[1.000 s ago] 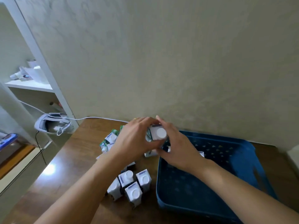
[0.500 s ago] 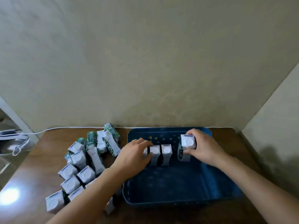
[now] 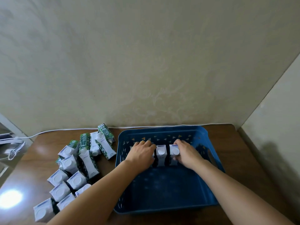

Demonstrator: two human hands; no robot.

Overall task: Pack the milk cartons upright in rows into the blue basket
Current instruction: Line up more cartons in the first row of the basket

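Note:
The blue basket (image 3: pixel 162 129) sits on the brown table, right of centre. Inside it, a short row of white milk cartons with round caps stands upright near the back; the middle carton (image 3: pixel 161 154) is free of both hands. My right hand (image 3: pixel 186 153) grips the rightmost carton (image 3: pixel 174 151) in the row. My left hand (image 3: pixel 142 151) lies over the left end of the row and hides the cartons under it. Several more green-and-white cartons (image 3: pixel 71 164) lie and stand in a loose pile left of the basket.
A white cable (image 3: pixel 68 129) runs along the table's back edge against the wall. A side wall closes in at the right. A grey object (image 3: pixel 11 146) lies at the far left. The basket's front half holds no cartons.
My right hand has brought its carton leftward against the row and lowered it. My left hand has slid further onto the left cartons. The view has shifted right since one second ago.

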